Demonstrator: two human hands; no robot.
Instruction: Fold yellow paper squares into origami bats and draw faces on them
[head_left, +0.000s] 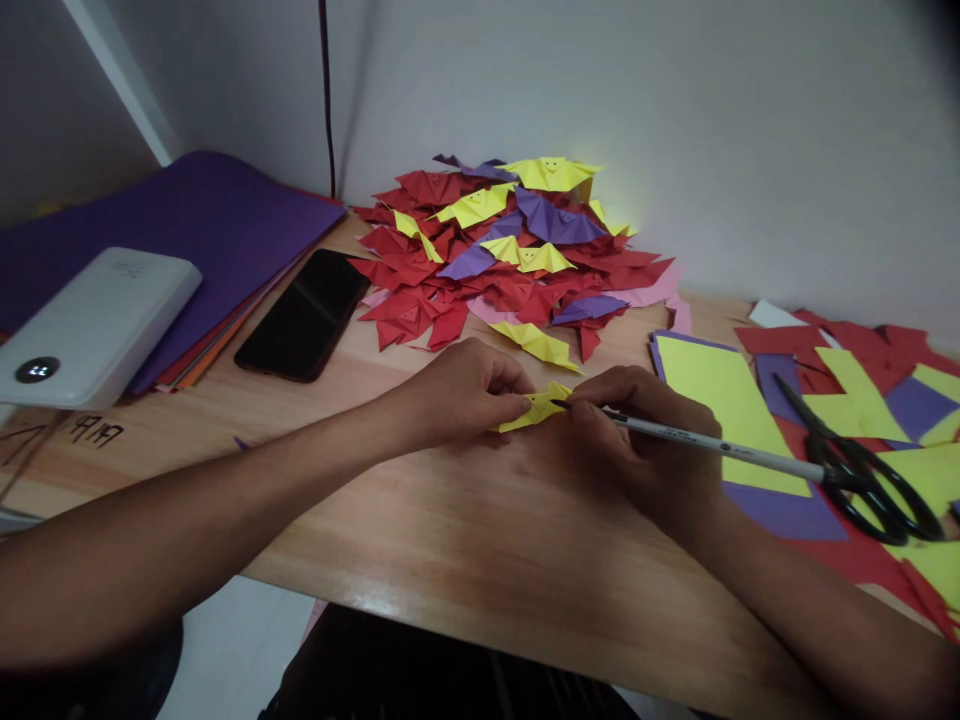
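Between my hands is a small folded yellow paper bat, partly covered by fingers. My left hand pinches its left end between thumb and fingers. In my right hand a white-barrelled pen is gripped, its dark tip at the yellow paper. Just beyond, a heap of folded paper bats in red, yellow, purple and pink rests against the wall; some yellow ones carry small drawn faces. One yellow bat lies at the heap's front edge, close to my left hand.
Left on the wooden table are a black phone, a white power bank and large coloured sheets. At right lie black-handled scissors, yellow rectangles and red scraps. A cable hangs down the wall.
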